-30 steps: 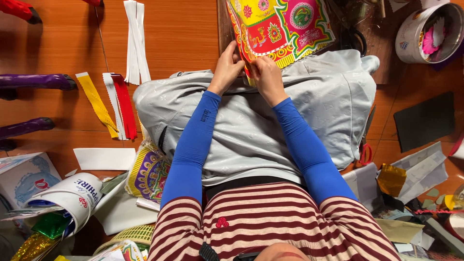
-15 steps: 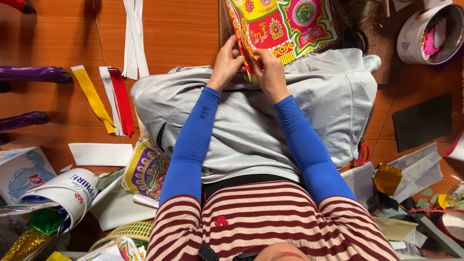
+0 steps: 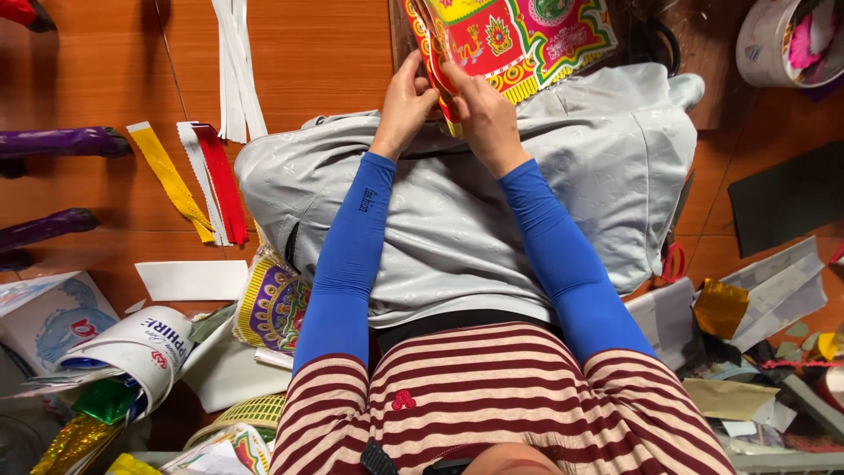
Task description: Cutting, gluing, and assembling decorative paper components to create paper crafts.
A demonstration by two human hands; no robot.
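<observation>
Patterned paper [image 3: 519, 40], red with yellow and green borders, sits at the upper middle of the frame, above the grey cloth [image 3: 457, 220] on your lap. Your left hand [image 3: 406, 101] and right hand [image 3: 483, 119] are both closed on its lower left edge, thumbs pinching. Keep the pinch near the edge and both hands close together so the sheet does not crumple. Red and yellow strips [image 3: 198, 180] lie left on the wooden floor [image 3: 325, 62].
</observation>
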